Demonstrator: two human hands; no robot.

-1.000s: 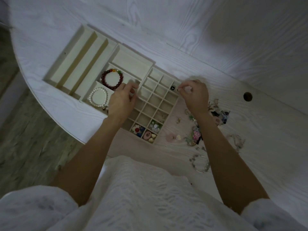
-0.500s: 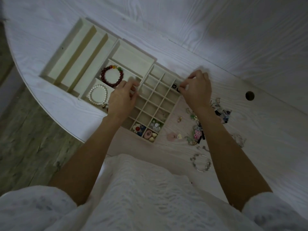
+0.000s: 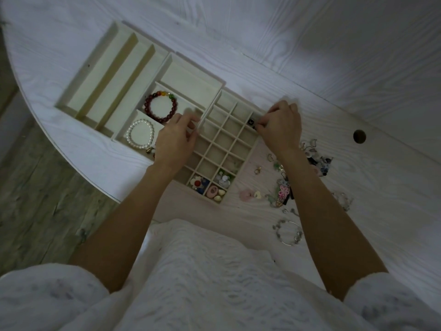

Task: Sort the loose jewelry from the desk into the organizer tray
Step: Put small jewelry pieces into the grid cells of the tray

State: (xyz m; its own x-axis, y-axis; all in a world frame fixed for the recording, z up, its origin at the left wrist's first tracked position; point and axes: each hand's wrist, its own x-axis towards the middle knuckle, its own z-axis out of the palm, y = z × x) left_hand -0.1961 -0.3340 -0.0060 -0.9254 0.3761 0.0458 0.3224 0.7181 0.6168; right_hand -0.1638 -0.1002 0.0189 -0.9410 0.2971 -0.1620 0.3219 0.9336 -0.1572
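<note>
Pale tray (image 3: 191, 77): the right hand (image 3: 280, 130) pinched something small, unidentifiable, at its right edge; the left hand (image 3: 175, 142) gripped a divider; loose jewelry (image 3: 284, 192) lay right of the tray, nearer the right hand.

A person seen from above wears a white, textured garment (image 3: 205, 278) with a puckered, wavy weave, filling the bottom of the frame. Its short, loose sleeves end above the elbows at lower left (image 3: 47, 297) and lower right (image 3: 391, 299). Both forearms and hands are bare, with no rings, watch or bracelets showing.
</note>
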